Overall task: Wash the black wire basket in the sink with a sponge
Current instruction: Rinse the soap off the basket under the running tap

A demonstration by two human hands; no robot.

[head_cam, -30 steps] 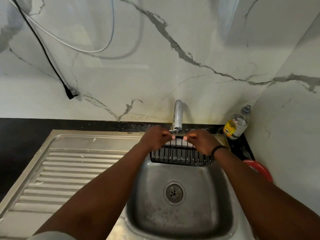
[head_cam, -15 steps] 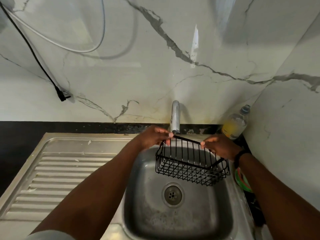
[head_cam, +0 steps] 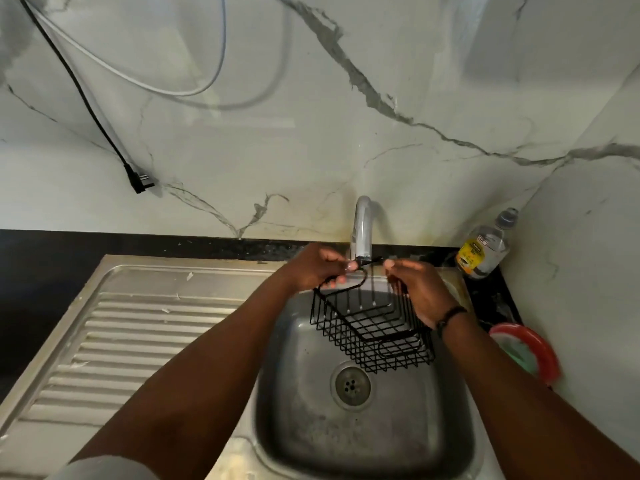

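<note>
- The black wire basket point(head_cam: 372, 336) hangs tilted over the sink point(head_cam: 346, 427), its far end lifted up near the spout of the tap point(head_cam: 362, 230) and its low end out above the drain point(head_cam: 352, 386) — whether it touches the basin I cannot tell.
- Grip: the left hand point(head_cam: 320, 268) pinches the wire loop at the basket's upper end with curled fingertips; the right hand point(head_cam: 417, 294) has its fingers curled round the rim on the other side. Both hold thin wire only, so a wet or soapy wire could slide out and the basket would drop and clatter into the basin.
- The upper wire sits right at the tap's mouth — lifting or turning it carelessly could snag a loop on the spout.
- No sponge is plainly in view; a red-rimmed dish point(head_cam: 526, 353) on the counter point(head_cam: 491, 299) at the right holds something greenish, too blurred to name. Reaching for it means letting go with one hand, and the tilted basket would likely swing.
- The bottle point(head_cam: 485, 249) stands in the corner just beside the right wrist — an elbow or the basket's end might knock it over.
</note>
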